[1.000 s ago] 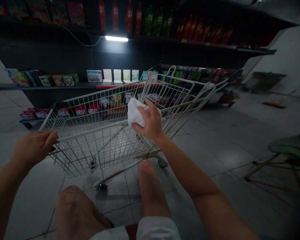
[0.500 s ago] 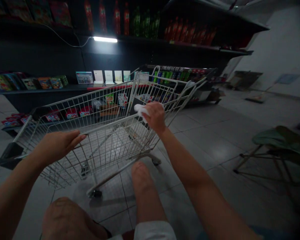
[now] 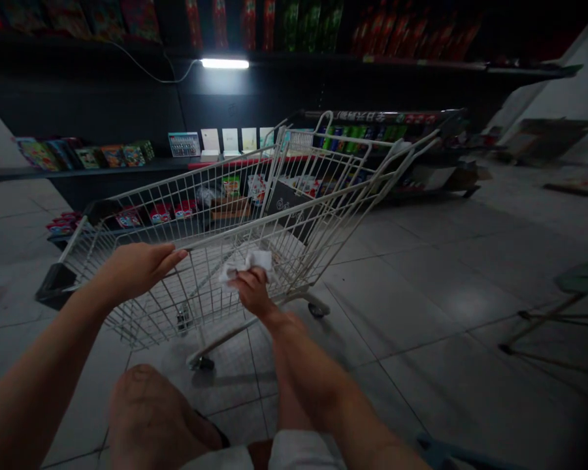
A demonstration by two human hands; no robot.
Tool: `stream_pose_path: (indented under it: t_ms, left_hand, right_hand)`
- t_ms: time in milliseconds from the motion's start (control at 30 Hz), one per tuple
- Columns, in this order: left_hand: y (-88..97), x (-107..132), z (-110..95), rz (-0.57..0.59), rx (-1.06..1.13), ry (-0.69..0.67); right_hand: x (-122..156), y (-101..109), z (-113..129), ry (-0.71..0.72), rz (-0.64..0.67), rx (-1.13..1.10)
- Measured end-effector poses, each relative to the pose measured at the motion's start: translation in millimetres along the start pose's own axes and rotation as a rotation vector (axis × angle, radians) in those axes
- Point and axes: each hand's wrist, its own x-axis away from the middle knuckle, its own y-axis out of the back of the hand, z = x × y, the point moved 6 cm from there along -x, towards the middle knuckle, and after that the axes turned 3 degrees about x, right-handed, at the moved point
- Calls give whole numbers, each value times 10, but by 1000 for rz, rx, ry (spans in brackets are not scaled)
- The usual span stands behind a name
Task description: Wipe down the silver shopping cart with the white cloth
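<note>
A wire shopping cart (image 3: pixel 235 230) stands sideways in front of my knees. My left hand (image 3: pixel 140 269) grips the near top rail of its basket, fingers over the bar and thumb along it. Bunched in my right hand (image 3: pixel 255 292) is a white cloth (image 3: pixel 247 262), held against the wire mesh of the near side, below the rail. The fingers are closed around the cloth and partly hidden by it. A dark panel with small white markings (image 3: pixel 294 205) shows at the cart's handle end.
Behind the cart runs a dark shelf (image 3: pixel 159 165) with boxes and cans, under a lit tube lamp (image 3: pixel 225 64). Red bottles (image 3: pixel 249 25) and green bottles (image 3: pixel 310 26) line the upper shelf. A green folding stool (image 3: pixel 581 277) stands on the tiled floor at right.
My right hand has moved down and left with the cloth, from the top rail to the side mesh. The left hand stays on the rail. The view has turned slightly left.
</note>
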Motion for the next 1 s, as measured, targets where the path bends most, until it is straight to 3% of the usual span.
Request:
stream_pose_path:
  t_ms: [67,133,233,300,400,500,567,667,800,867,1000]
  left_hand:
    - [1,-10,11,-3,9,4]
    - [-1,-23,28,-10,10,5]
    - [-5,-34,43,-28,14,0]
    - [-5,-30,41,-37,13,0]
    - [4,-17,29,-43,5,5]
    - [3,-12,43,-32,2,14]
    - [1,-21,79,-39,-8,25]
    - [-4,-44,142,-60,-1,29]
    - [-12,-67,189,-53,20,35]
    - [-4,-68,193,-48,12,50]
    - [10,-67,211,-43,4,67]
  right_hand:
    - [220,-61,14,55,71,-28]
    - [216,46,41,66,82,-47]
    - [-157,321,158,8,16,-37]
    - [-422,395,268,-38,-41,-14]
    - [-405,140,450,29,6,-44]
    - [153,-353,535,178,190,-119]
    - [520,-573,505,242,270,-141]
    - [613,-593,446,305,243,-144]
    - [214,-480,431,209,155,-108]
    - [183,-566,497,187,231,-113]
    - [460,-788,617,275,421,-137]
